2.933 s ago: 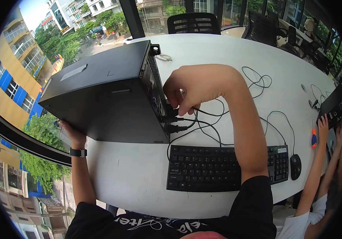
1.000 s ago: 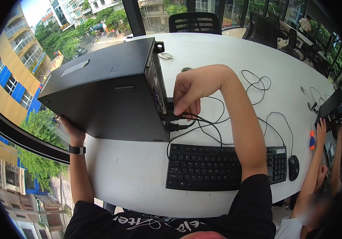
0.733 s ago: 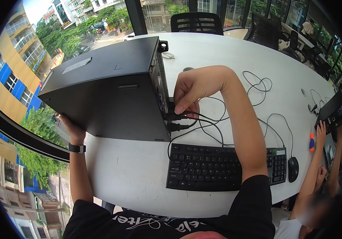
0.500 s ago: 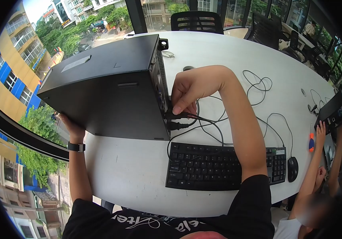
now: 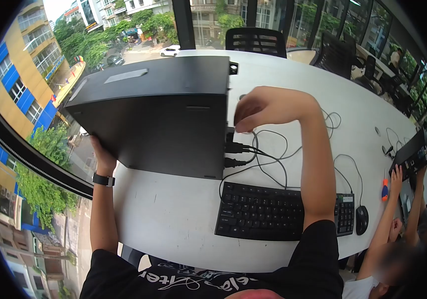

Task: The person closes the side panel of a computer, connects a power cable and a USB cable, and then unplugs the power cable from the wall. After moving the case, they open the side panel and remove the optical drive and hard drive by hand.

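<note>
A black desktop computer case [image 5: 153, 124] stands tilted on the white table, its rear ports facing right. My left hand [image 5: 105, 157] grips its lower left edge, with the fingers partly hidden behind it. Beside the rear panel is my right hand [image 5: 270, 107], fingers curled and thumb bent in; whatever they hold, if anything, is hidden. Just below that hand, black cable plugs [image 5: 236, 147] sit at the rear panel, and a thicker power plug [image 5: 234, 162] is under them. A black keyboard [image 5: 260, 212] lies below my right forearm.
A black mouse [image 5: 362, 220] lies right of the keyboard, and thin cables [image 5: 285, 144] loop across the white table [image 5: 168, 209]. At the far right, another person's hands [image 5: 396, 180] hold a black device [image 5: 412, 157] near an orange-and-blue screwdriver [image 5: 385, 189]. A window borders the left side.
My right hand has lifted up and away from the cable plugs, which are now more exposed. The case appears turned and shifted right in view; my left hand stays on it.
</note>
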{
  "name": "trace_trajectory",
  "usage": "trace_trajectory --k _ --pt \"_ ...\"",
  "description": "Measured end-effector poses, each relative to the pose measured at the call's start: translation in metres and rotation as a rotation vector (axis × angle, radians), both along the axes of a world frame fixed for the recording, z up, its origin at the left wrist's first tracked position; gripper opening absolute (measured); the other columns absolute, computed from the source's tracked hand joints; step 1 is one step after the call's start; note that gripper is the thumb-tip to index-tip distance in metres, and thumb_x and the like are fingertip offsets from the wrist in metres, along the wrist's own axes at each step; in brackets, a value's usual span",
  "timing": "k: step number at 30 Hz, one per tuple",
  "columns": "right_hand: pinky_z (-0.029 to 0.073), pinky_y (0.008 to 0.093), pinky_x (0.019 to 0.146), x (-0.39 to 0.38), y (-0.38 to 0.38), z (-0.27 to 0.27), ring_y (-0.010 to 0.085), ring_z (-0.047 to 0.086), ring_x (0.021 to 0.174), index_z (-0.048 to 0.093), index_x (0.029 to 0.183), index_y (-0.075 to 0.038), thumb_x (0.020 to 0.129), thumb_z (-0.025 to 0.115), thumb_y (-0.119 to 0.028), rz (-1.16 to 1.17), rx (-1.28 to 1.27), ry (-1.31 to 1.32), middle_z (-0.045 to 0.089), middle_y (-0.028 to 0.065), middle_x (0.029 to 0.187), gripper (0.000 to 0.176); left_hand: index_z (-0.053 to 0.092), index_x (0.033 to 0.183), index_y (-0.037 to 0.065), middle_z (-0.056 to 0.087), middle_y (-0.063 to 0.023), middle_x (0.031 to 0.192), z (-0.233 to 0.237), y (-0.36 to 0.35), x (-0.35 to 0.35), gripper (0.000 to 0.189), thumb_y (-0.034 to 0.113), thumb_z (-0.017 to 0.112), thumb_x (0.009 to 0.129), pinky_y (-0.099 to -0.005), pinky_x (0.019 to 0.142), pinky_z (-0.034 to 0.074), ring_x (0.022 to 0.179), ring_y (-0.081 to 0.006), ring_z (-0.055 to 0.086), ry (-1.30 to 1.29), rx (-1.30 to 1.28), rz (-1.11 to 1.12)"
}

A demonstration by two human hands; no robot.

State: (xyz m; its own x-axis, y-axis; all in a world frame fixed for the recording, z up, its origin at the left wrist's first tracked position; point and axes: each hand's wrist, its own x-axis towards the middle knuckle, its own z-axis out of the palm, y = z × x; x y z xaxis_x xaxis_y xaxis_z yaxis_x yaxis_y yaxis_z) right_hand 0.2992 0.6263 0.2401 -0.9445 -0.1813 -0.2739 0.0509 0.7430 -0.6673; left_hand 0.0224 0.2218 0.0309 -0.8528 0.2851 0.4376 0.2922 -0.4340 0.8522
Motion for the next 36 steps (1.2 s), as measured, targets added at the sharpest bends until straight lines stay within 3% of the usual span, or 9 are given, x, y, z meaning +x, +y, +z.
trace_trajectory --k 3,5,9,15,20,23,28,33,36 --pt "0.049 0.0384 0.106 0.017 0.007 0.013 0.0242 0.066 0.118 0.061 0.134 0.003 0.086 0.08 -0.026 -0.026 0.003 0.3 0.068 0.0163 0.13 0.059 0.031 0.158 0.002 0.044 -0.0144 0.156 0.002 0.004 0.005 0.086 0.069 0.038 0.104 -0.0409 0.12 0.035 0.143 -0.0276 0.045 -0.025 -0.064 -0.061" --pt "0.046 0.0393 0.107 0.039 -0.007 0.023 0.0255 0.061 0.124 0.061 0.133 -0.001 0.084 0.082 -0.039 -0.051 -0.002 0.547 0.063 0.016 0.137 0.065 0.036 0.154 -0.002 0.047 -0.0158 0.154 0.011 0.007 0.016 0.081 0.064 0.037 0.106 -0.0385 0.12 0.035 0.142 -0.0265 0.045 -0.031 -0.111 -0.116" --pt "0.039 0.0429 0.114 0.072 -0.064 0.048 0.0308 0.052 0.136 0.06 0.133 -0.002 0.08 0.082 -0.045 -0.18 0.224 0.972 0.059 0.0164 0.141 0.071 0.032 0.157 -0.004 0.044 -0.0174 0.156 0.019 0.007 0.021 0.085 0.063 0.042 0.105 -0.0357 0.12 0.031 0.144 -0.0255 0.041 0.019 -0.232 -0.156" --pt "0.036 0.0507 0.117 0.044 -0.124 0.032 0.0353 0.049 0.14 0.061 0.134 -0.005 0.082 0.078 -0.052 -0.289 0.378 1.121 0.053 0.0186 0.15 0.072 0.023 0.162 -0.001 0.037 -0.0177 0.16 0.052 0.019 0.042 0.101 0.07 0.053 0.097 -0.0382 0.123 0.025 0.149 -0.0264 0.034 0.187 -0.148 -0.193" --pt "0.043 0.0416 0.114 0.005 -0.127 0.008 0.033 0.062 0.129 0.069 0.123 -0.002 0.083 0.079 -0.014 -0.363 0.266 1.12 0.068 0.0159 0.133 0.043 0.026 0.161 0.001 0.04 -0.0188 0.157 0.046 0.02 0.033 0.112 0.076 0.064 0.086 -0.0394 0.122 0.026 0.147 -0.0283 0.036 0.215 -0.138 -0.228" --pt "0.045 0.0415 0.111 0.002 -0.119 0.0 0.0313 0.063 0.127 0.07 0.124 -0.002 0.084 0.079 -0.016 -0.365 0.356 1.194 0.069 0.0165 0.132 0.043 0.026 0.16 0.001 0.041 -0.0191 0.156 0.04 0.023 0.03 0.111 0.075 0.064 0.087 -0.0397 0.122 0.027 0.146 -0.0283 0.037 0.215 -0.139 -0.242" --pt "0.049 0.0358 0.104 -0.016 -0.106 -0.02 0.0252 0.072 0.11 0.076 0.108 0.002 0.1 0.065 -0.012 -0.433 0.264 1.466 0.077 0.0142 0.113 0.02 0.029 0.158 -0.001 0.044 -0.0203 0.153 0.041 0.027 0.025 0.103 0.069 0.063 0.09 -0.0392 0.121 0.028 0.144 -0.0288 0.04 0.223 -0.101 -0.263" --pt "0.051 0.0297 0.097 -0.025 -0.105 -0.022 0.0161 0.071 0.102 0.077 0.107 0.002 0.103 0.065 -0.017 -0.482 0.199 1.515 0.078 0.0097 0.106 0.022 0.033 0.155 -0.004 0.049 -0.0203 0.148 0.041 0.03 0.016 0.088 0.058 0.059 0.098 -0.0372 0.118 0.031 0.139 -0.028 0.044 0.307 -0.115 -0.19" --pt "0.051 0.0249 0.085 -0.026 -0.108 -0.026 0.0115 0.071 0.091 0.078 0.103 0.0 0.101 0.069 -0.021 -0.573 0.154 1.571 0.078 0.006 0.097 0.024 0.037 0.152 -0.004 0.052 -0.0194 0.145 0.045 0.031 0.023 0.082 0.056 0.057 0.1 -0.0366 0.118 0.032 0.137 -0.0269 0.046 0.271 -0.072 -0.211"
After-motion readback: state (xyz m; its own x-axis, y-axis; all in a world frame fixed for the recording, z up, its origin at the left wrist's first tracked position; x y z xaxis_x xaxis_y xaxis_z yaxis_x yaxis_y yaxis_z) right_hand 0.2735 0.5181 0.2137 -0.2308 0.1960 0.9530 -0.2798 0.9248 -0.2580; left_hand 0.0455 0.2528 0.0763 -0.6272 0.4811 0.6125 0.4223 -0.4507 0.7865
